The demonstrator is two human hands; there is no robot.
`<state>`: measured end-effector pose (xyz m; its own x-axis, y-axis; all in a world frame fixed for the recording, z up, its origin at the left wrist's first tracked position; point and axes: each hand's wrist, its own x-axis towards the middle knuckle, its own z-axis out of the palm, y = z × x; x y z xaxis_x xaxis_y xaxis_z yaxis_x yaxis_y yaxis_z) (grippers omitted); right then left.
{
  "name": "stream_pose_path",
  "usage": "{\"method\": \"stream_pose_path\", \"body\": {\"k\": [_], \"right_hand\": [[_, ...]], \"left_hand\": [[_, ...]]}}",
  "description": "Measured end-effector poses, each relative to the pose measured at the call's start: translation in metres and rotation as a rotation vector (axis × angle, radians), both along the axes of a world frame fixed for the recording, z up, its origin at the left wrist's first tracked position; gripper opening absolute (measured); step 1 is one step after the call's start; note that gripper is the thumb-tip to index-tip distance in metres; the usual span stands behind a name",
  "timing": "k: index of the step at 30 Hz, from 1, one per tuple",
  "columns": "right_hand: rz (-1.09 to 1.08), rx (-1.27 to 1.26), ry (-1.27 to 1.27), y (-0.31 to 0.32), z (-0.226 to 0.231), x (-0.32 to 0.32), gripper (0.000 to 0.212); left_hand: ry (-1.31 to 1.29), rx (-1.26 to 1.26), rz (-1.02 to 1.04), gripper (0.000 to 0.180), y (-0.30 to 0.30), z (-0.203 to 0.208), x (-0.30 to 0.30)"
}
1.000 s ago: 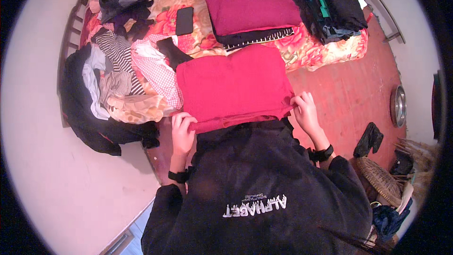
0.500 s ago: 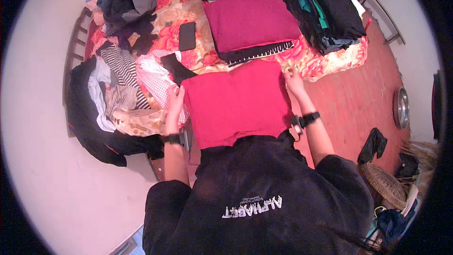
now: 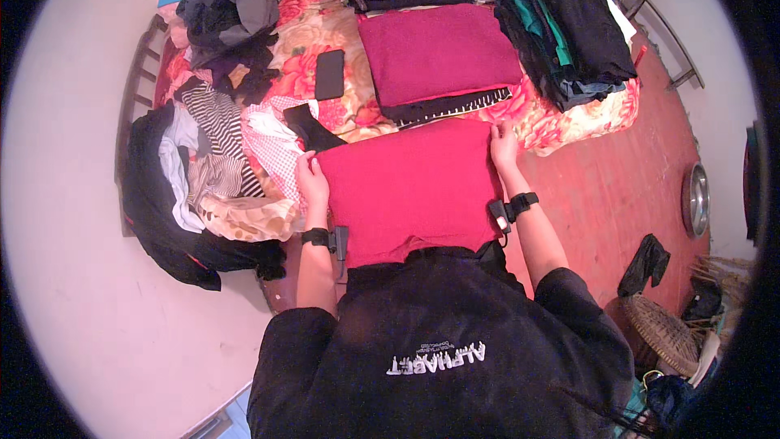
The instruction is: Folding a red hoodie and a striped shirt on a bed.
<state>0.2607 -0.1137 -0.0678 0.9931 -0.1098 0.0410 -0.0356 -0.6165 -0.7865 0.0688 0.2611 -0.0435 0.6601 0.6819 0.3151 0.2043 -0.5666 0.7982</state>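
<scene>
1. Flowered bedspread (image 3: 292, 69) in red and cream covered the bed ahead of me, above a smooth reddish floor (image 3: 601, 195).
2. Before my body lay the folded red cloth (image 3: 414, 187), its near edge by my black top (image 3: 439, 317) and its far edge just short of the bed's pile.
3. My left hand (image 3: 314, 179) was closed on the far left corner, thumb and fingers nearly together; my right hand (image 3: 504, 146) seemed to pinch the far right corner likewise.
4. I judged the cloth light, limp and hard to damage, more apt to sag or unfold than to slip. Both far corners looked the best hold, with all layers caught and the edge drawn straight.
5. Its face was matte and plain, roughly rectangular, with a small pucker along the near edge.
6. Beyond it sat a maroon folded cloth (image 3: 443, 53), flat and squared; leftward, a striped garment (image 3: 213, 114) and a pink checked garment (image 3: 276, 146) lay crumpled. A flat dark phone (image 3: 330, 74) looked hard and smooth beside them.
</scene>
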Motion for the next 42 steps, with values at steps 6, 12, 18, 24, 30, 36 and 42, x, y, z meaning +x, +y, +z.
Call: {"method": "stream_pose_path", "body": {"k": [6, 12, 18, 24, 30, 36, 42], "right_hand": [[0.153, -0.131, -0.496, 0.021, 0.097, -0.042, 0.035], [0.543, -0.391, -0.388, 0.04, 0.077, -0.085, 0.053], [0.468, 0.264, 0.12, 0.007, 0.007, -0.06, 0.053], [0.388, 0.542, 0.24, -0.007, -0.007, -0.067, 0.055], [0.324, 0.887, 0.828, -0.022, 0.008, -0.079, 0.06], [0.232, 1.026, 0.959, -0.061, -0.011, -0.07, 0.053], [0.223, 1.19, 1.038, -0.056, 0.036, -0.071, 0.044]], "left_hand": [[0.021, 0.384, -0.065, 0.035, -0.048, 0.074, -0.006], [0.521, 0.546, -0.267, 0.053, -0.099, 0.048, -0.016], [0.275, 0.109, -0.305, 0.047, -0.06, 0.013, -0.004], [0.03, -0.184, -0.384, 0.038, -0.038, -0.003, -0.01], [-0.12, -0.805, -0.078, 0.039, 0.002, -0.065, -0.055], [0.029, -1.178, -0.001, 0.052, -0.04, -0.026, -0.058], [0.03, -1.337, -0.171, 0.052, -0.022, 0.004, -0.072]]}}
